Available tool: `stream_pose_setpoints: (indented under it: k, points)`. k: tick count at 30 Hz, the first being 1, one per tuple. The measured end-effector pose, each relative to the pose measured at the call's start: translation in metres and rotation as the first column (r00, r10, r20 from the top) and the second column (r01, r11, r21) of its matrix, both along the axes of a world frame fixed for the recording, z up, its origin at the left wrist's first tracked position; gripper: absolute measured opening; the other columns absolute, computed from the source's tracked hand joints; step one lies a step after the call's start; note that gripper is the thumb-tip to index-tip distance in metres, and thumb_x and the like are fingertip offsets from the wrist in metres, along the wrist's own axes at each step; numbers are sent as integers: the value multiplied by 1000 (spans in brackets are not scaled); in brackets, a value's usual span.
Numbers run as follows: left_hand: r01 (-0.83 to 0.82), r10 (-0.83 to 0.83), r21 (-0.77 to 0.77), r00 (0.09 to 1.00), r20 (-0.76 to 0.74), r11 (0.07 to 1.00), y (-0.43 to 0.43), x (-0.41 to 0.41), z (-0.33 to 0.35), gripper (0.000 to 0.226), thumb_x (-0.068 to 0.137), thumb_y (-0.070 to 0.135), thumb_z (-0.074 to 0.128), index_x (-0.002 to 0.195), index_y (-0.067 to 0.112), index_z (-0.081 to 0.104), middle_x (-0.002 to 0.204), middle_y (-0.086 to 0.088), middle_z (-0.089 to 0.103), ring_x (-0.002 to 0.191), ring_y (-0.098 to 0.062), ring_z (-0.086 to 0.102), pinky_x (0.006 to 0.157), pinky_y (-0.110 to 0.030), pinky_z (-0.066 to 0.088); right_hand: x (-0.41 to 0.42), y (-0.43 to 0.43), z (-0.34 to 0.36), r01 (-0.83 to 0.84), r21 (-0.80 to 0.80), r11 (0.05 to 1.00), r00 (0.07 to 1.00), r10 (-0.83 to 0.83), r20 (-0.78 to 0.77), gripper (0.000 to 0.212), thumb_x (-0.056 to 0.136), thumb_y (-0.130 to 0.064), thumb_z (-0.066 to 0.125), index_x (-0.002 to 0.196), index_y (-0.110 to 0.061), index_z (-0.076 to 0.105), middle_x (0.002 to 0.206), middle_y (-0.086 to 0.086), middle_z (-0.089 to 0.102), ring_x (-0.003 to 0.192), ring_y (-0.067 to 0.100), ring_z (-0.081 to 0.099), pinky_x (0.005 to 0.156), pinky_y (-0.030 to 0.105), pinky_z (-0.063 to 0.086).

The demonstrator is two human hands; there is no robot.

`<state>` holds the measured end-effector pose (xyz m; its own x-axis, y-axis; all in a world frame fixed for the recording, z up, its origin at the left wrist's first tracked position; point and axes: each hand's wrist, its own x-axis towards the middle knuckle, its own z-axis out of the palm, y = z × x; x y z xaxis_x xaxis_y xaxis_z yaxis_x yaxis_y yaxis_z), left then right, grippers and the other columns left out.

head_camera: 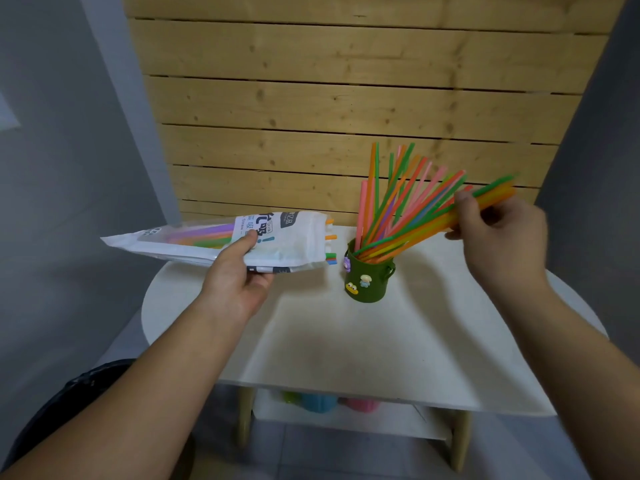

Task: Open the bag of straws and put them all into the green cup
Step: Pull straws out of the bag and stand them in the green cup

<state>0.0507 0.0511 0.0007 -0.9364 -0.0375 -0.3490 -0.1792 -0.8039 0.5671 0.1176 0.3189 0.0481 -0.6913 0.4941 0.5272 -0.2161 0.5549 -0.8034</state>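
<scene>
A dark green cup (pixel 369 282) with small cartoon stickers stands on the white table (pixel 346 341), holding several coloured straws (pixel 391 188) that fan up and to the right. My right hand (pixel 498 233) is closed around a small bunch of green and orange straws (pixel 429 225) whose lower ends reach into the cup. My left hand (pixel 239 271) grips the white straw bag (pixel 242 237) from below, holding it level above the table's left edge. The bag's open end faces the cup, with a few straw tips (pixel 330 247) poking out.
A wooden slat wall (pixel 346 98) rises right behind the table. Grey walls flank it. Below the tabletop, a lower shelf (pixel 346 414) carries green, blue and pink items. A dark object (pixel 69 403) sits at the lower left on the floor.
</scene>
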Motion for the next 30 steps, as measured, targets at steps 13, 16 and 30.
stream_pose_setpoints:
  k: [13, 16, 30]
  points:
    - [17, -17, -4, 1000, -23, 1000, -1, 4, 0, 14, 92, 2, 66, 106, 5, 66, 103, -11, 78, 91, -22, 76, 96, -43, 57, -36, -20, -29, -72, -15, 997, 978, 73, 194, 24, 91, -38, 65, 79, -18, 70, 71, 2, 70, 62, 24, 70, 67, 47, 60]
    - [21, -21, -4, 999, -39, 1000, 0, 4, 1, 17, 93, 3, 66, 109, 6, 66, 104, -10, 78, 94, -22, 76, 95, -42, 57, -36, -16, -34, -96, -74, 993, 970, 110, 217, 26, 88, -38, 70, 91, -12, 72, 79, 4, 73, 61, 19, 71, 62, 41, 62]
    - [90, -99, -53, 975, -200, 994, 4, 15, 13, 18, 94, 5, 63, 111, 9, 69, 110, -10, 77, 96, -23, 76, 83, -43, 62, 8, -44, -41, -221, -624, 749, 609, 606, 512, 53, 96, -52, 51, 100, 0, 62, 79, 17, 67, 63, 28, 67, 64, 42, 61]
